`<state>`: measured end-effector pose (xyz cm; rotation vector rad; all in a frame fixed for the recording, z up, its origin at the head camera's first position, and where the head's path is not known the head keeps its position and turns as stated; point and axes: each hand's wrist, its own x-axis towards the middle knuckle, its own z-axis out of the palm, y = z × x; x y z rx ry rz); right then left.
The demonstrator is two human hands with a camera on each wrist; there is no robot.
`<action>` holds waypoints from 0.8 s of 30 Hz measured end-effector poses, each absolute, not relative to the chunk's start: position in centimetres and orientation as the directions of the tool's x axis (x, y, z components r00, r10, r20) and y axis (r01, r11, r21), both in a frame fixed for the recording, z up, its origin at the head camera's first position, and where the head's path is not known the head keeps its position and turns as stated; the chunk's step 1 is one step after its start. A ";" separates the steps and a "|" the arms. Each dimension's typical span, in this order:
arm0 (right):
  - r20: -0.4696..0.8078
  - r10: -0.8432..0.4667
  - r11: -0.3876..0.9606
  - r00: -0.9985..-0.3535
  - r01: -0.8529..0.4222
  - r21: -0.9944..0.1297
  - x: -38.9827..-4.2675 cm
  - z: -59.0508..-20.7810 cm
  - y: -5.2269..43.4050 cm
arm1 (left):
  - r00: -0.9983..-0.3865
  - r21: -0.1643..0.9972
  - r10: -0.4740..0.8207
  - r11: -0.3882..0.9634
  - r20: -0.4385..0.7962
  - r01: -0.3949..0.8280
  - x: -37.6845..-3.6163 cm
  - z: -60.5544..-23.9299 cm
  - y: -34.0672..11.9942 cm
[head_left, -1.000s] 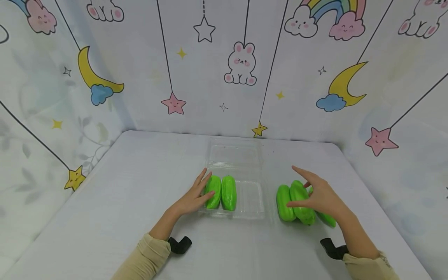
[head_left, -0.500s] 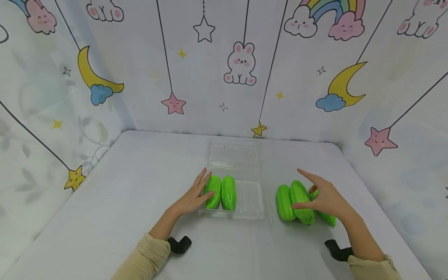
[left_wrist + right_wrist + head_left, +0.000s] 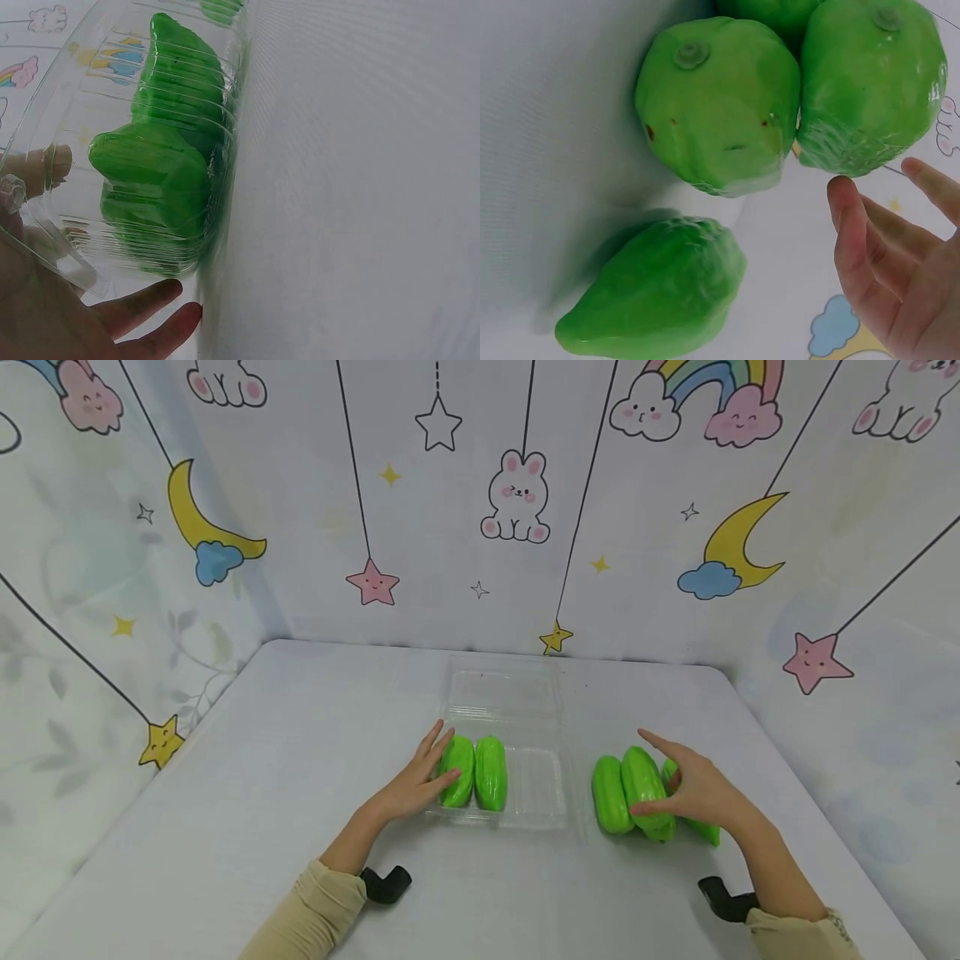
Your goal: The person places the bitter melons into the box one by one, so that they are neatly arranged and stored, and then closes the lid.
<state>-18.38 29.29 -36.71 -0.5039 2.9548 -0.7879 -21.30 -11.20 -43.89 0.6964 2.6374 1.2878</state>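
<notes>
A clear plastic clamshell box (image 3: pixel 536 785) stands with its lid (image 3: pixel 502 693) folded back. Two bright green, elongated fruits (image 3: pixel 491 774) lie side by side in its left part. My left hand (image 3: pixel 411 785) rests at the box's left side, its thumb over the nearer fruit; two fingers (image 3: pixel 142 307) show outside the ribbed wall. Over a group of similar green fruits (image 3: pixel 613 795) to the right, my right hand (image 3: pixel 701 785) hovers, thumb and fingers spread apart and holding nothing. In the right wrist view, a fingertip (image 3: pixel 843 187) comes close to one fruit (image 3: pixel 874 82); contact is unclear.
All this lies on a white-covered table (image 3: pixel 300 735). One green fruit (image 3: pixel 656 289) lies apart from the others in the right wrist view. A printed backdrop (image 3: pixel 300 510) rises behind the table. Black mounts (image 3: pixel 386 886) sit at both wrists.
My right hand has shifted slightly to the right and a little nearer over the fruits. My left hand, the box and the fruits stay where they were.
</notes>
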 end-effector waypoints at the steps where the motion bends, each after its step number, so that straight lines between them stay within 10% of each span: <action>1: 0.037 -0.323 0.814 -0.946 -0.297 -0.499 -18.4 -36.8 29.3 | -0.886 0.773 0.456 0.529 0.090 0.350 -21.3 -43.9 -11.2; 24: 0.032 -0.353 0.794 -0.935 -0.318 -0.517 -18.6 -38.6 29.3 | -0.885 0.777 0.455 0.521 0.098 0.354 -21.4 -44.1 -11.2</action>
